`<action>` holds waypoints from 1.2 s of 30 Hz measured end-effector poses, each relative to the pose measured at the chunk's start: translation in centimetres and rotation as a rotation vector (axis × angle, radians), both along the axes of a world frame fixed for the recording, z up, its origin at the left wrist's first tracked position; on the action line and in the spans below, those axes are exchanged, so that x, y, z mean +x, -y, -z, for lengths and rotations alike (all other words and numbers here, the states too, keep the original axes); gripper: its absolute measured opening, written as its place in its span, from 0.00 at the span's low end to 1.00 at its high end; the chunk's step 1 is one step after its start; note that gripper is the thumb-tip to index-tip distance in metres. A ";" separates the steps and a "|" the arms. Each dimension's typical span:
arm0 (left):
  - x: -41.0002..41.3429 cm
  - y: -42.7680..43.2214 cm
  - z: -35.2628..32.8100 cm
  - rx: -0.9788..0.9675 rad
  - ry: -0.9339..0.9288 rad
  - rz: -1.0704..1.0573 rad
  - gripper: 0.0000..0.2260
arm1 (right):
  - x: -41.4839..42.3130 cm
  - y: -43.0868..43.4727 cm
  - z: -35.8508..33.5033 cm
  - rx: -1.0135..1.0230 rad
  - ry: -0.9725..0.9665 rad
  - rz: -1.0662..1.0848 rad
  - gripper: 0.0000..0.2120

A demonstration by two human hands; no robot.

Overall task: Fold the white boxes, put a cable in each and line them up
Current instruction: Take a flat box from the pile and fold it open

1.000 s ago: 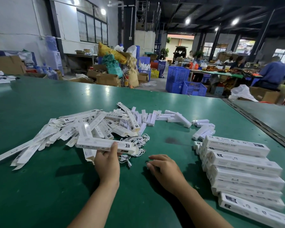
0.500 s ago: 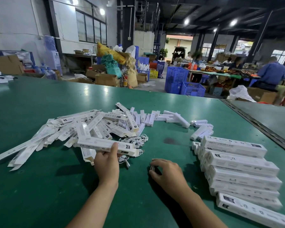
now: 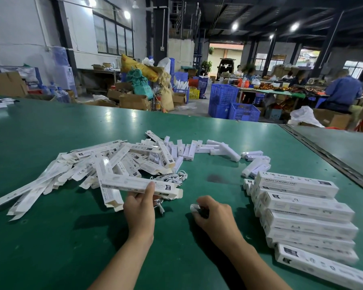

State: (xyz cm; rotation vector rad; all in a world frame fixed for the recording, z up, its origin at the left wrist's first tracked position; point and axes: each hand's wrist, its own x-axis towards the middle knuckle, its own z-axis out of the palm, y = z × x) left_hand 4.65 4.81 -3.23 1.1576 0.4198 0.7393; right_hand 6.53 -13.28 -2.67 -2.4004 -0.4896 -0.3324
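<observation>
Looking from: head camera, forward and down over both hands.
Left hand: left hand grips a folded white box from beneath, thumb pressed on its top face, just above the green table.
Box axis: long axis across the view, left to right, right end dipping a little; open end with loose flaps at the right.
Right hand: right hand to the right of the box and nearer the body, resting on the table, fingers curled round a small white bundle, taken for a coiled cable; only a bit of it showing.
Deciding relation: open end facing the right hand, just left of the cable and slightly beyond it; right hand clearly the nearer one; judged a short move leftward along the box's long axis to feed the cable in.
Loose cables: loose cables heaped just behind the box's right end; touching it or not, cannot tell.
Flat blanks: flat blanks piled left of the box and behind it.
Finished row: row of closed boxes well to the right of the box, side by side, long axes roughly parallel to it.
Farther back: small white bars scattered beyond the box; contents not readable.
Stage, as judged: box folded, cable in hand, insertion not yet done.
</observation>
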 end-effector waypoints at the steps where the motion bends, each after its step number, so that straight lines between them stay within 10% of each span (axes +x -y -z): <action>1: 0.0 0.0 0.0 -0.003 0.006 0.012 0.07 | -0.1 0.0 -0.1 0.051 0.014 -0.002 0.09; 13: 0.0 0.8 0.0 0.068 0.030 0.183 0.05 | -0.7 -0.5 -0.7 0.538 -0.009 0.063 0.10; 26: -0.5 1.4 0.2 0.149 0.009 0.325 0.07 | -0.5 -0.3 -0.7 0.629 -0.052 0.054 0.19; 36: -0.7 1.2 -0.2 0.176 0.105 0.269 0.33 | -0.8 -0.4 -0.8 0.655 -0.115 -0.074 0.12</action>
